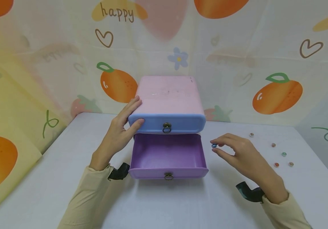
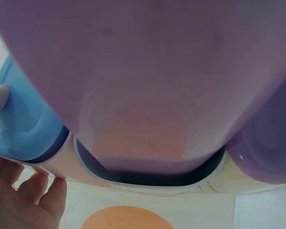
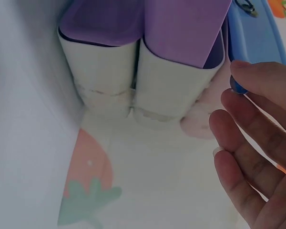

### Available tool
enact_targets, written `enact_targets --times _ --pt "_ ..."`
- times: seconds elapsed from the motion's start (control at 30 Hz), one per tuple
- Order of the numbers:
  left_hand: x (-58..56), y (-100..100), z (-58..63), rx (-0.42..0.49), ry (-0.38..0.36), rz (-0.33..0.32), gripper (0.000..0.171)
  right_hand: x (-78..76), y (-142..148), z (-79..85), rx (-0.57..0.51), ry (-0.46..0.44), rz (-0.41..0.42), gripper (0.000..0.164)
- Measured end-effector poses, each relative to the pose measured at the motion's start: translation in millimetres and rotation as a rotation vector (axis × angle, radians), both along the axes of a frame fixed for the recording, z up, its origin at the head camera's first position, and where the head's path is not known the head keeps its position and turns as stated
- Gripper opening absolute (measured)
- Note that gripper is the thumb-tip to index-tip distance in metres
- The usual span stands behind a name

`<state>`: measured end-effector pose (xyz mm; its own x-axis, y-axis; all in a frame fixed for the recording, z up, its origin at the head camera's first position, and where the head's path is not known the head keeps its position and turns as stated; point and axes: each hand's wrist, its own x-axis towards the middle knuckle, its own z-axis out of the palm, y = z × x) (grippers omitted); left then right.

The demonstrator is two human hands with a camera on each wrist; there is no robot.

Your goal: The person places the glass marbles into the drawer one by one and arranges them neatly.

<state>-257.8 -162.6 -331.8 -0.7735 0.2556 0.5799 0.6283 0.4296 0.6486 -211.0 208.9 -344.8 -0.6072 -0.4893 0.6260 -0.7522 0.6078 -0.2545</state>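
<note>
A small drawer cabinet (image 1: 169,95) with a pink top stands at the middle of the table. Its blue top drawer (image 1: 149,124) is closed, while the purple drawer (image 1: 167,152) below it is pulled out, with a bare floor showing. My left hand (image 1: 116,133) rests on the cabinet's upper left side, thumb against the blue front and fingers extended along the side. To the right of the pulled-out drawer, my right hand (image 1: 245,154) pinches a small blue glass marble (image 1: 214,145) between thumb and index finger. In the right wrist view the other fingers are loosely bent.
Several small glass marbles (image 1: 284,154) lie scattered on the white table (image 1: 181,203) to the right. In the right wrist view a lower purple drawer (image 3: 102,21) is closed. Behind the cabinet hangs a cloth (image 1: 224,63) printed with oranges.
</note>
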Motion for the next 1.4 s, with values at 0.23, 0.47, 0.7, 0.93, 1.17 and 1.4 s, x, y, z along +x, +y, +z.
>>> enact_targets --times 0.23,0.47,0.7,0.93,1.17,1.4 --pt "0.1 -1.0 0.0 -0.003 0.004 0.003 0.059 -0.9 -5.5 0.3 0.014 0.033 0.012 0.032" --pt "-0.5 -0.2 -0.2 0.003 0.004 -0.003 0.059 0.4 -11.7 -0.6 0.033 0.049 0.008 0.033" --pt "-0.5 -0.3 -0.5 0.002 -0.002 0.004 0.058 0.6 -19.9 -1.0 0.048 0.029 0.039 0.032" --pt "-0.3 -0.8 0.2 -0.001 0.005 0.004 0.058 -2.9 -27.1 0.3 0.040 0.068 0.068 0.034" --pt "-0.6 0.0 0.2 0.004 0.002 -0.001 0.058 -6.0 -38.5 -0.5 0.036 0.054 0.112 0.035" --pt "-1.2 -0.8 -0.1 0.001 0.006 0.005 0.058 -9.3 -49.1 -0.6 0.069 0.038 0.120 0.028"
